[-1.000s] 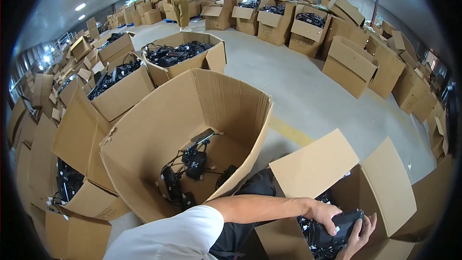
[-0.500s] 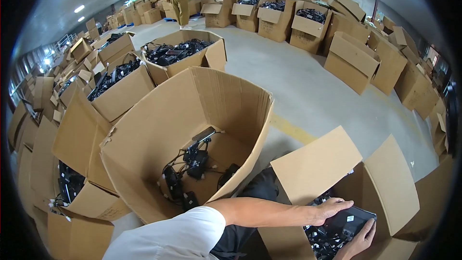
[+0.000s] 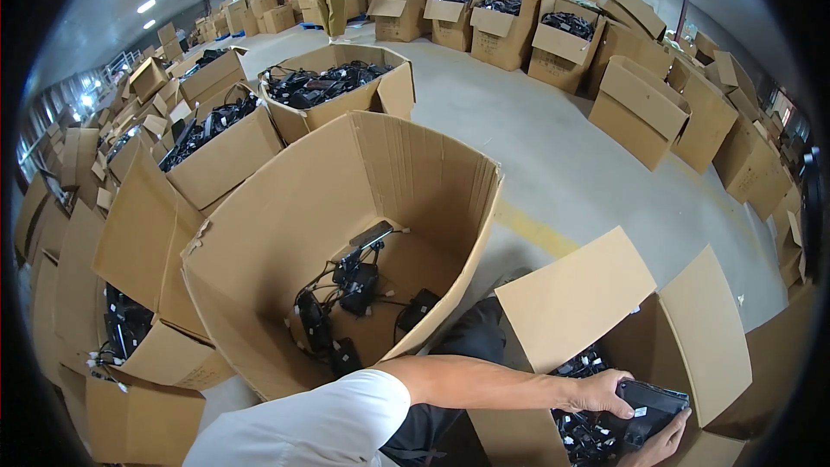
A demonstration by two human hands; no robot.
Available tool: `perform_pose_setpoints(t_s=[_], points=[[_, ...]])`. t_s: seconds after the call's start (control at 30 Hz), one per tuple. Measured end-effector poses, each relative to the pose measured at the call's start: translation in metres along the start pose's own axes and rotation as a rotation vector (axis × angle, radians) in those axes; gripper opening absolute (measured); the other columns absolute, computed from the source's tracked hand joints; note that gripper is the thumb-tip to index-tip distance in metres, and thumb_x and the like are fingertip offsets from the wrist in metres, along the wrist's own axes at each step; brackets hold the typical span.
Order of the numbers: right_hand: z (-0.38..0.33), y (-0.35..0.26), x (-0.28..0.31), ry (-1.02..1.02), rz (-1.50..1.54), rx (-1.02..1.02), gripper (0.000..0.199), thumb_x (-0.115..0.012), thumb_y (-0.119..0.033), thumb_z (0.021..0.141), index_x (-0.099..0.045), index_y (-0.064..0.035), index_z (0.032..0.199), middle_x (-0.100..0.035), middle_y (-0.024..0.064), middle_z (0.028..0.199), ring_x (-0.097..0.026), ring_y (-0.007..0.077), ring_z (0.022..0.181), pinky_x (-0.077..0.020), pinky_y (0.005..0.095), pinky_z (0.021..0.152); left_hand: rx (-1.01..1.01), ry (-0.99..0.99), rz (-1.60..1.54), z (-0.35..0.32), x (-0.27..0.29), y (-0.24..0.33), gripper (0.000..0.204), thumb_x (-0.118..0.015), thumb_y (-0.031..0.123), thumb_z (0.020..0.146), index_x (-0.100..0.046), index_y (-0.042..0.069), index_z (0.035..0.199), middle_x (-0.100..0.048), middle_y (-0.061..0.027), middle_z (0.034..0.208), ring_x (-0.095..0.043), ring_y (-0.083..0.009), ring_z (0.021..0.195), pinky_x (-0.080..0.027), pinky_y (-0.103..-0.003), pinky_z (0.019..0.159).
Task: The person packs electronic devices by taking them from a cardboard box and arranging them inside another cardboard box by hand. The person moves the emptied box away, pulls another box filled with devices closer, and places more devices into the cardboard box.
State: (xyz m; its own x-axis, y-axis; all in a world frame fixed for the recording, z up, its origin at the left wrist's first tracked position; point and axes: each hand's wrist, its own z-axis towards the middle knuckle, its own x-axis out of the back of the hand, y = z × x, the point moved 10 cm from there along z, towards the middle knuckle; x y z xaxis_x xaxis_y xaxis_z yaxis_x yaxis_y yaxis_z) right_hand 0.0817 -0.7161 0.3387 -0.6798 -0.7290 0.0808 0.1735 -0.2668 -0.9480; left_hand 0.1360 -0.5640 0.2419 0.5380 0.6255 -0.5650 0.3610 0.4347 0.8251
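Left hand and right hand held a flat black device.
Each grip was closed on one side of it, over the jumbled black electronics inside the open cardboard box.

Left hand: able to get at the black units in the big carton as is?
Probably not directly: the left hand and right hand both hold a black device, and the big carton has a wall in between. Its open top leaves the black units exposed from above.
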Motion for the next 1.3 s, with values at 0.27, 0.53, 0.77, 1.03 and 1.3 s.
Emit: perform_pose_setpoints(t_s=[0.27,0.53,0.77,1.03,1.3], points=[[-0.007,0.051,-0.009,-0.176,0.177,-0.525,0.062,-0.05,-0.045,0.099,-0.056,0.0122,0.124,-0.061,0.0242,0.119,-0.062,0.0378,0.106,-0.0481,0.0495,0.096,-0.925,0.014,1.054,-0.046,-0.039,0.066,0.055,-0.076,0.005,0.067,-0.052,-0.003,0.117,-0.057,-0.0185,0.12,-0.058,-0.0369,0.109,-0.05,-0.042,0.09],[-0.019,0.087,-0.001,-0.602,0.462,-0.78,0.033,-0.058,-0.031,0.096,-0.06,-0.0083,0.119,-0.061,0.0082,0.123,-0.057,0.0208,0.112,-0.0481,0.0399,0.093,-1.07,-0.121,1.485,-0.052,-0.07,0.075,0.024,-0.062,0.015,0.078,-0.058,0.003,0.099,-0.058,-0.0153,0.106,-0.057,-0.0323,0.106,-0.049,-0.046,0.095],[0.056,0.112,0.077,-0.378,0.021,-0.483,0.026,-0.061,-0.022,0.093,-0.059,-0.0014,0.11,-0.063,0.0067,0.105,-0.059,0.0159,0.097,-0.0492,0.0358,0.086,-0.667,0.522,1.552,-0.033,0.037,0.132,0.044,-0.071,0.016,0.082,-0.06,0.002,0.122,-0.05,-0.0201,0.137,-0.049,-0.0389,0.126,-0.042,-0.042,0.106],[-0.069,0.297,0.099,-0.651,-0.173,-1.287,0.046,-0.068,-0.02,0.089,-0.052,0.0061,0.124,-0.06,0.0136,0.119,-0.058,0.0247,0.111,-0.0491,0.0468,0.095,-0.6,0.423,1.492,-0.017,0.026,0.105,0.04,-0.073,0.007,0.081,-0.061,0.0,0.118,-0.054,-0.02,0.13,-0.057,-0.0381,0.115,-0.048,-0.042,0.097],[-0.172,0.428,0.085,-1.007,0.054,-1.567,0.071,-0.083,-0.027,0.078,-0.047,-0.0009,0.134,-0.06,0.0063,0.125,-0.055,0.0248,0.115,-0.0435,0.0445,0.1,-0.582,0.37,1.531,-0.001,0.021,0.085,0.039,-0.075,0.006,0.075,-0.062,0.0,0.111,-0.057,-0.0195,0.124,-0.06,-0.0361,0.106,-0.05,-0.041,0.09]])
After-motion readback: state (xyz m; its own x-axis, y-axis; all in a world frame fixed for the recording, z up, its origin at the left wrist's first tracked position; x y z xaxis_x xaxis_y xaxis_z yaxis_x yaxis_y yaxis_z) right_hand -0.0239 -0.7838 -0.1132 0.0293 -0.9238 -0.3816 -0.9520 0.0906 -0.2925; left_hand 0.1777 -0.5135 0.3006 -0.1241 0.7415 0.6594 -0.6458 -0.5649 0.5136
